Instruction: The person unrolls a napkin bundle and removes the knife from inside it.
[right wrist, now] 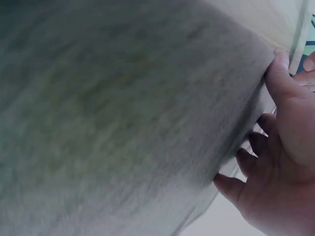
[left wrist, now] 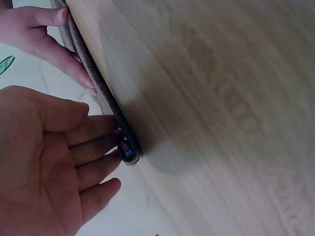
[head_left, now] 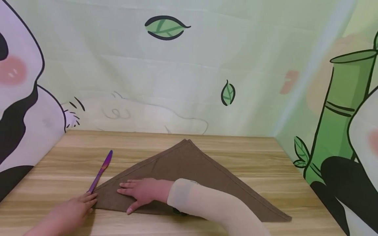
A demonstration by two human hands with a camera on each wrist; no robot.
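Brown cloth [head_left: 189,177] lies folded into a triangle on the wooden table [head_left: 242,154], apex toward the wall. Right hand [head_left: 141,191] lies flat on the cloth's left part, fingers straight and spread, pressing it down, gripping nothing. Left hand [head_left: 73,211] sits at the cloth's left corner, fingers relaxed, tips touching the handle end of a purple knife [head_left: 101,170] lying just beside the cloth edge. No readable writing or brand on anything; backdrop shows only cartoon panda, bamboo and leaf art.
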